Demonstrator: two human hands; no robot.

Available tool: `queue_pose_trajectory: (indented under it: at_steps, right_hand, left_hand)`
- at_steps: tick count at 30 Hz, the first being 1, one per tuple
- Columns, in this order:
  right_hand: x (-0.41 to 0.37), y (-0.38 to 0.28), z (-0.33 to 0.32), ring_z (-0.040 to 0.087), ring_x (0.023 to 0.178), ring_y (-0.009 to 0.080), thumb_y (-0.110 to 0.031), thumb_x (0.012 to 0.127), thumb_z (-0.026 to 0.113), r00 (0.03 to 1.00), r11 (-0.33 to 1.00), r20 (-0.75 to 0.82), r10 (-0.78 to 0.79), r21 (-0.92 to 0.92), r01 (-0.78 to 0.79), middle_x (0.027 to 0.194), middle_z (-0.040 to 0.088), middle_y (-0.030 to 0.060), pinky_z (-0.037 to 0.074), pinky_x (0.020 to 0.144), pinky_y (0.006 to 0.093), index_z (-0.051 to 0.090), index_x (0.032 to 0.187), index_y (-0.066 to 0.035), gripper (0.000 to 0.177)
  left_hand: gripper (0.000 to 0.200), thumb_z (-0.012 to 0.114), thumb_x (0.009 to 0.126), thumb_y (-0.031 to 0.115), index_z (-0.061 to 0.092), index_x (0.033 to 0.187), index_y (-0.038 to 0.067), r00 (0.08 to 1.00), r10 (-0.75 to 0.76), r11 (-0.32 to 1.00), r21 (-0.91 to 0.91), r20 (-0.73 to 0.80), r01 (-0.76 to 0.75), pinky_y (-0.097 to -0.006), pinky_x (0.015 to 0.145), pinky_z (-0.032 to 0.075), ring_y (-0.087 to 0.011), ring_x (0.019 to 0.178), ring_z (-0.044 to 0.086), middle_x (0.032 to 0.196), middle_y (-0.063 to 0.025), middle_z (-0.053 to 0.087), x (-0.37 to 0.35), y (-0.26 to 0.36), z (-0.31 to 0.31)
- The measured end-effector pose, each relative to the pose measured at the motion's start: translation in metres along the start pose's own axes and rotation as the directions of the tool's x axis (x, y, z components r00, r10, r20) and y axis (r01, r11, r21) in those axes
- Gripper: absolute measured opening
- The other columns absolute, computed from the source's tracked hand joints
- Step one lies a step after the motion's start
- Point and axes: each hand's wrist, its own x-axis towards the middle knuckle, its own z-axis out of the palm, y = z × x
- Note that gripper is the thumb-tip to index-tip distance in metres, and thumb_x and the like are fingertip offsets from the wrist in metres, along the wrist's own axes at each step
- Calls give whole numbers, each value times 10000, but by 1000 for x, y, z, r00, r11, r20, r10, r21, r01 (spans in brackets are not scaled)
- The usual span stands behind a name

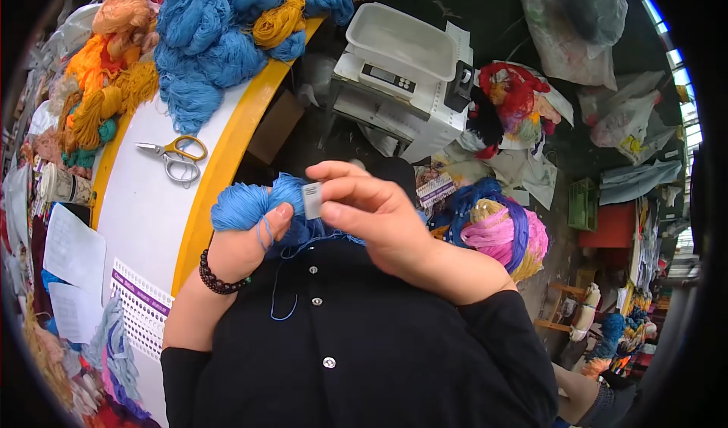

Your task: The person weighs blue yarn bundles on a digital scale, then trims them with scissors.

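I found the left hand gripping blue yarn, the right hand pinching a tag beside it; tagging, I judged, wanting careful attachment.

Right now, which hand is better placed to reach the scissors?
Left, probably. The left hand is nearer the scissors on the white table, though it grips blue yarn; the right hand pinches a small tag farther away.

Yarn workshop: heaped skeins, weighing scale, scissors, bagged wool.
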Motion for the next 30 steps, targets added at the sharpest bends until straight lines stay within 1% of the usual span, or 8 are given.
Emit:
queue_pose_trajectory:
  at_steps: [6, 9, 12, 16, 19, 24, 26, 30]
  right_hand:
    - [14, 23, -11, 458, 1206, 248, -147, 780, 727, 947, 767, -1, -320, -588, 258, 1274, 493, 148, 337, 1012, 352, 690, 1002, -61, 242]
    - [18, 2, -10, 428, 1255, 261, -240, 834, 672, 922, 504, 200, -332, -789, 352, 1338, 462, 163, 323, 1031, 362, 496, 1305, -36, 543]
    - [29, -9, -12, 528, 1109, 204, -363, 898, 569, 954, 794, 271, 129, -604, 64, 1190, 551, 143, 401, 950, 335, 216, 1455, -48, 731]
    - [31, -30, 2, 472, 707, 78, -408, 929, 541, 843, 742, 240, 481, -624, -246, 808, 519, 23, 417, 632, 256, 267, 1425, -64, 663]
    - [29, -34, 3, 547, 726, 127, -496, 896, 565, 844, 643, 227, 486, -747, -169, 812, 586, 75, 443, 635, 270, 483, 1218, -28, 575]
    - [22, -38, 6, 574, 663, 247, -286, 892, 598, 832, 544, 354, 427, -835, 76, 745, 577, 117, 461, 613, 355, 539, 963, -33, 269]
    - [12, -34, 12, 593, 663, 304, -171, 834, 599, 868, 140, 495, 51, -864, 484, 723, 562, 118, 473, 580, 398, 512, 860, -36, 163]
    - [8, -25, 12, 483, 522, 132, -150, 683, 623, 637, -461, 756, -150, -623, 632, 672, 480, -1, 389, 440, 271, 563, 822, -106, 158]
  left_hand:
    - [300, 617, 877, 241, 551, 655, 50, 998, -67, 991, -113, 14, 69, -199, 450, 285, -46, 477, 401, 550, 19, 469, -3, 0, 0]
    - [304, 617, 870, 232, 548, 632, 57, 998, -42, 996, -82, 35, 45, -197, 431, 273, -44, 455, 391, 541, 17, 475, -2, 6, -2]
    - [302, 620, 862, 219, 548, 620, 53, 994, -56, 995, -73, 92, 63, -198, 422, 271, -46, 445, 385, 535, 15, 480, -1, 12, -3]
    - [286, 635, 853, 205, 563, 625, 48, 969, -165, 981, -66, 186, 180, -212, 419, 279, -58, 434, 384, 513, 16, 473, -4, 28, -10]
    - [301, 629, 861, 230, 572, 626, 51, 965, -135, 990, -2, 225, 139, -211, 416, 276, -58, 432, 387, 505, 17, 466, -2, 32, -15]
    - [282, 606, 878, 274, 617, 689, 65, 920, -284, 957, 19, 272, 289, -195, 393, 271, -53, 408, 370, 540, 11, 510, -5, 43, -19]
    - [271, 592, 888, 295, 615, 727, 77, 863, -383, 899, -83, 330, 430, -186, 385, 266, -51, 405, 361, 558, 4, 518, -5, 42, -17]
    - [253, 555, 924, 330, 560, 793, 114, 745, -537, 681, -318, 395, 660, -171, 374, 246, -44, 418, 350, 603, -7, 510, -6, 25, -14]
